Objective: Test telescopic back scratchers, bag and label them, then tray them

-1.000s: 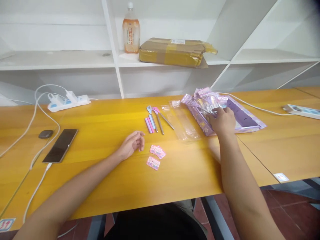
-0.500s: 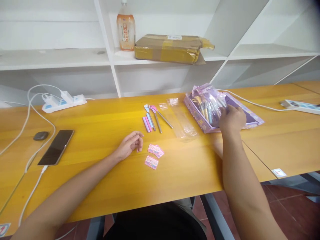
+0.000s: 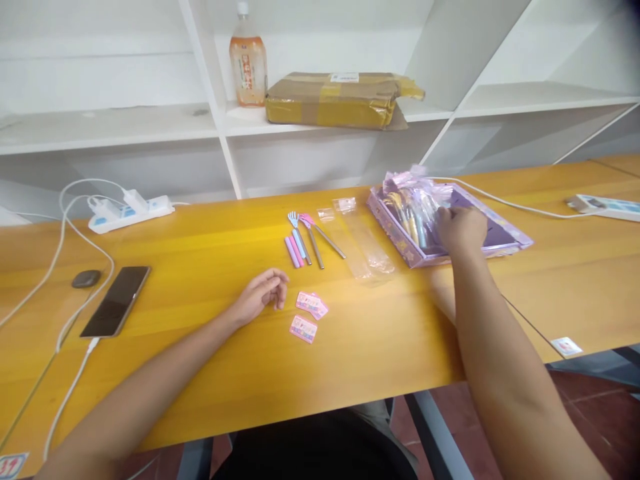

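We see two bare arms that come in from the bottom edge, with no sleeves, watch or rings on them. The left hand (image 3: 260,295) and the right hand (image 3: 460,230) wear no gloves. Between the arms, below the table edge, we see dark clothing (image 3: 320,447), black or dark grey.

Phone (image 3: 116,301) and power strip (image 3: 131,208) on the counter (image 3: 210,253); bottle (image 3: 247,57), taped parcel (image 3: 335,100) on the shelf (image 3: 110,127).

Glossy yellow wooden table (image 3: 210,253), crinkly clear plastic sleeves (image 3: 367,240), glossy purple cardboard box (image 3: 505,233)
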Action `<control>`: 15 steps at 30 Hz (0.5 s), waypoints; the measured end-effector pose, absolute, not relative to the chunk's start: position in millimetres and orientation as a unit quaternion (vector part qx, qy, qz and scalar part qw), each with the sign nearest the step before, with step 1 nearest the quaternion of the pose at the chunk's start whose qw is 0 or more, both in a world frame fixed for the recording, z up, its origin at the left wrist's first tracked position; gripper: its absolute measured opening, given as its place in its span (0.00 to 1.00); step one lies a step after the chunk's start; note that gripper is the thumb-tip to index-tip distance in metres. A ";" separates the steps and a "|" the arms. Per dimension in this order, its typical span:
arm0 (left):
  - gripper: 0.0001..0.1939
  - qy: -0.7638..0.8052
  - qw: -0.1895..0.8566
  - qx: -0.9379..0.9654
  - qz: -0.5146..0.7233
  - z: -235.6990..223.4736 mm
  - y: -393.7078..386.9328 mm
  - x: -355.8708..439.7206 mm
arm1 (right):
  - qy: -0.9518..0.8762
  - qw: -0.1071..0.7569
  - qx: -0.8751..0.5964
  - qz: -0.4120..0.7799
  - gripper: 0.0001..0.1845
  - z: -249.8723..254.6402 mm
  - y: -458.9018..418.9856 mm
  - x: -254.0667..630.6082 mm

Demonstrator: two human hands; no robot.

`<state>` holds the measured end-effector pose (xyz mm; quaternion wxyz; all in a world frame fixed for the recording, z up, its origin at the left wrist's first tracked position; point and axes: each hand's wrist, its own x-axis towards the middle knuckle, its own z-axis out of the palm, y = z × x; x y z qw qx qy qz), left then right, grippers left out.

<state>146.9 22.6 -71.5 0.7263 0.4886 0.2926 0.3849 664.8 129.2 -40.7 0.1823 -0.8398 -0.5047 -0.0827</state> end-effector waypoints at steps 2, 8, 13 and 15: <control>0.18 0.292 0.726 0.491 0.382 -71.7 22.3 146.5 | -0.487 0.189 -0.849 -0.077 0.26 -40.9 136.6 664.6; 0.19 0.299 0.721 0.504 0.370 -72.6 21.8 146.1 | -0.489 0.188 -0.851 -0.045 0.24 -36.9 149.6 672.0; 0.20 0.304 0.715 0.517 0.359 -72.4 20.8 146.4 | -0.520 0.146 -0.841 -0.027 0.18 -40.4 123.9 686.1; 0.20 0.306 0.712 0.524 0.353 -72.3 20.4 146.4 | -0.524 0.127 -0.842 -0.027 0.17 -43.8 109.7 692.2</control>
